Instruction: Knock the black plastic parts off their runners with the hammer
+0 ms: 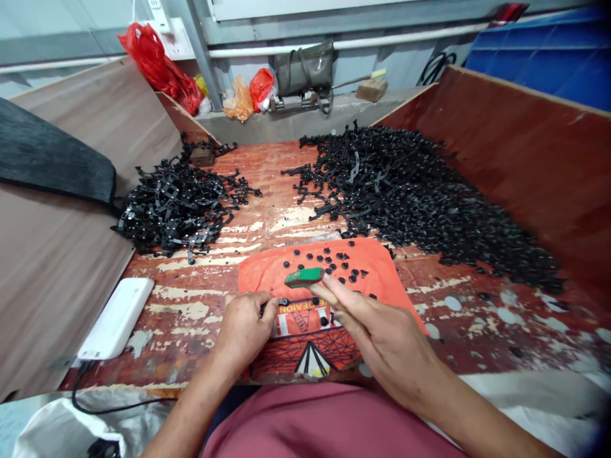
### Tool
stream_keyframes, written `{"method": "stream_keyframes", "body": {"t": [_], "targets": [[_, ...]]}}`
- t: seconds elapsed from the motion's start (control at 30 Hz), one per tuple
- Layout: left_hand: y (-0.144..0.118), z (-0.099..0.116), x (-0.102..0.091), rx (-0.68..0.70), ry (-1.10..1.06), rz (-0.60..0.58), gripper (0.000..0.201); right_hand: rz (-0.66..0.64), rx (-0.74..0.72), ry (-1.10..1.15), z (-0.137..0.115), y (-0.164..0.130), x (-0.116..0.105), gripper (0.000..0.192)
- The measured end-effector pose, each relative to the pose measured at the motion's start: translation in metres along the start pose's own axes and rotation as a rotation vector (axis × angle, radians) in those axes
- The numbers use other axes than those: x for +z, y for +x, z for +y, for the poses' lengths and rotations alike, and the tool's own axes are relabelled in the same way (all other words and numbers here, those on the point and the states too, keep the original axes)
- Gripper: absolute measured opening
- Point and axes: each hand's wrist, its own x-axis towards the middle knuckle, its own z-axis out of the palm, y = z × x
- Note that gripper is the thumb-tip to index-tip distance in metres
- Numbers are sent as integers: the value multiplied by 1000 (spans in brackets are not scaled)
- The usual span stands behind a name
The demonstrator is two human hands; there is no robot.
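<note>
In my right hand [382,334] is a small hammer [305,276] with a green head and a pale wooden handle. Its head hangs over an orange printed cloth [391,280] at the table's front edge. My left hand [248,321] is closed in a pinch on a small dark piece [285,302] with a round end, left of the hammer head; the fingers hide most of it. Several small black round studs [327,259] lie scattered on the cloth, mostly beyond the hammer.
A big heap of black parts [405,178] covers the back right, and a tangle of linked black strips [172,203] lies left. A white power bank [117,318] with a cable rests at front left. Wooden boards [525,146] wall both sides.
</note>
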Motion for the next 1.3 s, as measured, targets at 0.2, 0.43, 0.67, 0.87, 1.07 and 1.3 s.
{"method": "stream_keyframes", "body": {"t": [0.2,0.43,0.67,0.87,1.07,1.3], "targets": [[0,-1,2,-18,28,1,38,-69,13,-187,6,1,10,56],[-1,0,2,-37,-1,-16,38,-148,33,-260,4,3,14,55],[0,-4,2,-28,-42,-18,38,-113,12,-238,6,8,15,53],[-2,-1,-18,-121,-878,-53,34,97,63,135,5,21,-8,43],[-6,31,-15,-253,-1414,-97,38,59,233,525,-2,24,5,11],[-12,37,7,-136,-1274,-63,65,83,241,570,-4,35,29,3]]}}
